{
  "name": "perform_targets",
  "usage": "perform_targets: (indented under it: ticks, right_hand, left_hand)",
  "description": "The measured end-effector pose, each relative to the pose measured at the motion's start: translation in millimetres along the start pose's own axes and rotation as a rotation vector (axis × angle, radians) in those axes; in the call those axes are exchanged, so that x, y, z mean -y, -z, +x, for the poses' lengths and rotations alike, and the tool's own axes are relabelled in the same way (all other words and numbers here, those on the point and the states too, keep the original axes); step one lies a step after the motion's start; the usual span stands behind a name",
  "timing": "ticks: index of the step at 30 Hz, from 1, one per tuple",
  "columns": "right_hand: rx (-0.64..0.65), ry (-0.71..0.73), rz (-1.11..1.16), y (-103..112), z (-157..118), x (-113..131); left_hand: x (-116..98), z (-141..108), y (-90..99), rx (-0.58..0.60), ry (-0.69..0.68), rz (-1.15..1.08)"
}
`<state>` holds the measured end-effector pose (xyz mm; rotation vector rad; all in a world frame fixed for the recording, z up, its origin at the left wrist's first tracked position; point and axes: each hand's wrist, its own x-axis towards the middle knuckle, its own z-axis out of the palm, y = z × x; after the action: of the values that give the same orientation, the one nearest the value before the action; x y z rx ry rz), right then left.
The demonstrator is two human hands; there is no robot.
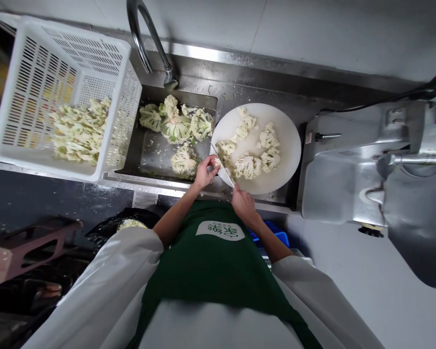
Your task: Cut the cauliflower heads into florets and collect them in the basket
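My right hand (243, 203) is closed around the handle of a knife (225, 169), whose blade points up and left over the near left edge of a round white cutting board (292, 150). My left hand (206, 172) pinches a small cauliflower piece (217, 162) beside the blade. Several cauliflower chunks (247, 166) lie spread on the board. Left of the board, whole cauliflower heads (176, 127) sit in the sink (156, 157), and one more head (184, 161) rests near its front edge.
A white perforated basket (111, 111) holding cut cauliflower (82, 131) stands at the left. A curved faucet (156, 41) rises behind the sink. A metal slicing machine (334, 189) is on the right. Below left, a black bag (111, 223) hangs near a pink stool (43, 247).
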<state>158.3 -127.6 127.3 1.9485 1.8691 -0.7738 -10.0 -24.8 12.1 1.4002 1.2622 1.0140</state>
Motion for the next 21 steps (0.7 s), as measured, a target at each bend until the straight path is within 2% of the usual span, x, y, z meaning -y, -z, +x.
perform_targets:
  ticks: [4,10,17,21]
  right_hand:
    - [0.015,-0.037,0.046,-1.9,14.3,2.3]
    - [-0.032,-0.033,0.126,9.0,20.4,-12.4]
    - [-0.217,-0.004,0.335,13.1,-8.1,-39.9]
    - [-0.345,-0.077,0.454,10.0,-24.1,-56.5]
  left_hand:
    - [1.1,-3.5,1.8,0.015,0.009,-0.050]
    - [2.4,-13.2,9.5,-0.039,0.140,-0.337]
    - [5.9,-7.7,12.2,-0.063,0.173,-0.421]
    - [12.3,-6.9,9.7,-0.061,0.184,-0.465]
